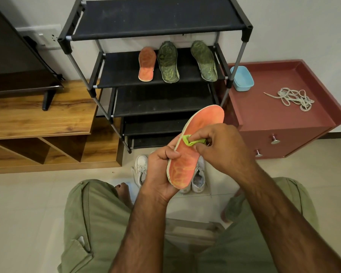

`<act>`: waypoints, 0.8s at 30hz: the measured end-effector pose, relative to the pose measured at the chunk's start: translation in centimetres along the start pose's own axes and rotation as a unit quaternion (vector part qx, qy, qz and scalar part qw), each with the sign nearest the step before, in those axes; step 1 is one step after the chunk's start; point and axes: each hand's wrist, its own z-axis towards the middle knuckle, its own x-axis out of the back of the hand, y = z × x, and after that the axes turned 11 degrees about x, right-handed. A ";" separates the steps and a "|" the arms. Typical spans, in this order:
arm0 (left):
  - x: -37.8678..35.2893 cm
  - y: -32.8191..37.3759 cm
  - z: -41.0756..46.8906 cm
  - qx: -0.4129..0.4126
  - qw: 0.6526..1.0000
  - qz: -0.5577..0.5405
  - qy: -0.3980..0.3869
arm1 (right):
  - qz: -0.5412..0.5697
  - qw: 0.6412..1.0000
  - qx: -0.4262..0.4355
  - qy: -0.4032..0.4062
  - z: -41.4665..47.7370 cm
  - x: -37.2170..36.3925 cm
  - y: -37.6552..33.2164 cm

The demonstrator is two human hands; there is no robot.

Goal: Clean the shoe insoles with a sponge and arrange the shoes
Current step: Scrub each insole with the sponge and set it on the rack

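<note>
My left hand (160, 170) grips an orange insole (193, 150) by its left edge and holds it up, toe pointing away. My right hand (222, 146) pinches a small green sponge (191, 140) and presses it against the middle of that insole. On the second shelf of the black shoe rack (161, 28) lie another orange insole (146, 64) and two green insoles (168, 62) (204, 61). A pair of white shoes (141, 170) (198, 179) stands on the floor below my hands, partly hidden by them.
A maroon cabinet (283, 119) at the right carries a blue plastic tub (242, 78) and a heap of white laces (294, 98). A wooden TV unit (39, 119) stands at the left. My knees in green shorts fill the foreground.
</note>
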 end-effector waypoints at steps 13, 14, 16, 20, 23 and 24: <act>-0.1 0.0 0.1 -0.002 1.000 0.007 0.012 | -0.011 1.000 0.013 -0.005 -0.4 -0.5 -0.8; 0.0 -0.1 0.0 -0.002 1.000 0.003 0.010 | -0.002 0.999 0.015 -0.038 -0.4 -0.5 -0.9; 0.1 -0.1 0.0 0.000 1.000 0.003 0.011 | 0.004 0.999 0.000 -0.043 -0.2 -0.2 -0.6; 0.0 0.1 0.3 0.003 1.000 0.014 0.020 | -0.028 0.999 -0.010 0.026 0.0 -0.2 -0.6; 0.1 -0.1 0.1 0.002 1.000 -0.004 0.009 | 0.015 0.999 -0.001 -0.051 -0.4 -0.1 -0.8; 0.2 -0.1 0.2 0.003 1.000 0.000 0.007 | 0.023 0.999 -0.008 -0.049 -0.3 0.0 -0.6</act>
